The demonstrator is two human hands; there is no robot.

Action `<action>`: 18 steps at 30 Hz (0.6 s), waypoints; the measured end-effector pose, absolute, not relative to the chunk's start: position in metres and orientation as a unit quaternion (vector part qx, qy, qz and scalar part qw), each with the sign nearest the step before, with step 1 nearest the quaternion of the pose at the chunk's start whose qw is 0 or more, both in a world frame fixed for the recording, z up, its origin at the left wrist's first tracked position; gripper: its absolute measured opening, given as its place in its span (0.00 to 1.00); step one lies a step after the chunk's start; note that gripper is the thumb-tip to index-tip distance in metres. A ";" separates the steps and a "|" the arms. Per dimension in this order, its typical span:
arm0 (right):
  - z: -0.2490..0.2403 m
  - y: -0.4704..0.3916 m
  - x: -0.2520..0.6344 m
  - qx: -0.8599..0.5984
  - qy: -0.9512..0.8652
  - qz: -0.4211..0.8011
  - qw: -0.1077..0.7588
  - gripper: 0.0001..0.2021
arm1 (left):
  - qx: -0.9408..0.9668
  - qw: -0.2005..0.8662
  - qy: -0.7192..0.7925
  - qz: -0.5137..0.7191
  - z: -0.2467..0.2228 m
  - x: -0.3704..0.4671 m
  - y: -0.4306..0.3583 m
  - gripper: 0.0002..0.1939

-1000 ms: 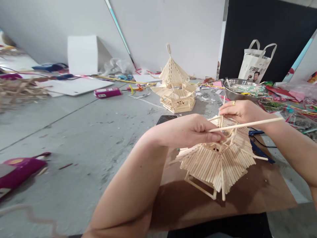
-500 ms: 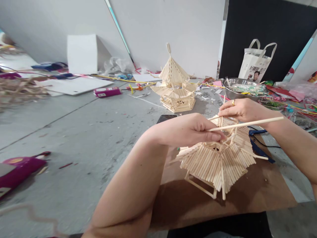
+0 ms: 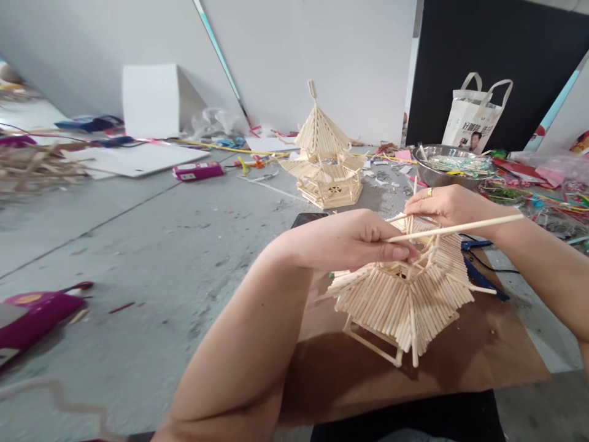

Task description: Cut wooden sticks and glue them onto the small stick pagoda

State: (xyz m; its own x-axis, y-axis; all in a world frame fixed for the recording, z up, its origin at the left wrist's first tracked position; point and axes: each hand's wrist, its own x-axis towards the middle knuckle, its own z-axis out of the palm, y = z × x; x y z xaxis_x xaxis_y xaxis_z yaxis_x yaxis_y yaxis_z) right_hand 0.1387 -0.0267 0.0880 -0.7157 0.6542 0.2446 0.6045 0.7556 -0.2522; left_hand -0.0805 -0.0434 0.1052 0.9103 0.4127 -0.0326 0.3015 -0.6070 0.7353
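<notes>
A wooden-stick pavilion model [image 3: 372,298] with a flared, ribbed roof stands in front of me. My left hand [image 3: 356,239] is closed over its top opening, fingertips down among the short sticks there, partly hidden. A long wooden stick [image 3: 478,226] runs out from this hand to the right, passing in front of my right wrist. On the far side of the top, my right hand [image 3: 446,205], with a ring on one finger, pinches at a thin upright stick [image 3: 416,183]; its fingertips are partly covered.
Under the model lies a brown board [image 3: 488,356]. A finished-looking stick pavilion [image 3: 329,166] stands behind. A metal bowl [image 3: 427,174] of sticks, a white bag [image 3: 473,123] and scraps are at back right. Purple tools [image 3: 199,172] lie left, a blue tool [image 3: 485,279] beside the model.
Both hands keep their hold and the model stays put. The right hand and the long stick's far end have shifted very slightly left; the whole view has moved a little.
</notes>
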 end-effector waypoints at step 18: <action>0.091 -0.029 0.137 -0.306 -0.946 -0.005 0.111 0.10 | 0.888 0.407 0.202 0.069 0.105 -0.082 -0.042 0.13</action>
